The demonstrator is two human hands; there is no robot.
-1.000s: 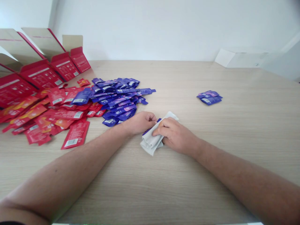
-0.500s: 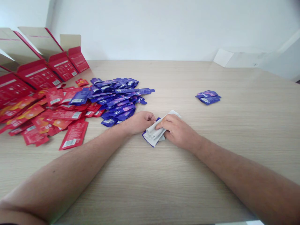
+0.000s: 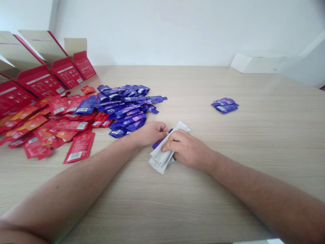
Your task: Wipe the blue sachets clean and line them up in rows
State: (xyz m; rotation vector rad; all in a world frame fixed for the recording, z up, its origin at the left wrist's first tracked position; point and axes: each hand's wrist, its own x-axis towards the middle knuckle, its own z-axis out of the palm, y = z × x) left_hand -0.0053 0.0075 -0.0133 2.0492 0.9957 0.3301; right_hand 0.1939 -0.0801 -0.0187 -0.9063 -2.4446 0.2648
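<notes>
Near the middle of the table, my right hand [image 3: 186, 145] is closed around a folded white cloth [image 3: 162, 156], its fingers pressing into the folds. Under the cloth lies a purple sachet [image 3: 157, 143], mostly covered; just its left and upper edges show. At that sachet's upper left edge, my left hand [image 3: 153, 131] pinches with thumb and curled fingers. Just beyond my left hand spreads a heap of purple sachets [image 3: 129, 110].
Red and orange sachets [image 3: 68, 125] pile up at the left, touching the purple heap. Opened red cardboard boxes [image 3: 42, 81] stand behind them. Two purple sachets [image 3: 225, 105] lie overlapping at the right. A white box [image 3: 254, 63] stands by the wall on the wooden table [image 3: 193, 203].
My right hand has shifted the white cloth toward me and a little left across the purple sachet. My left hand has stayed nearly still at the sachet's edge.
</notes>
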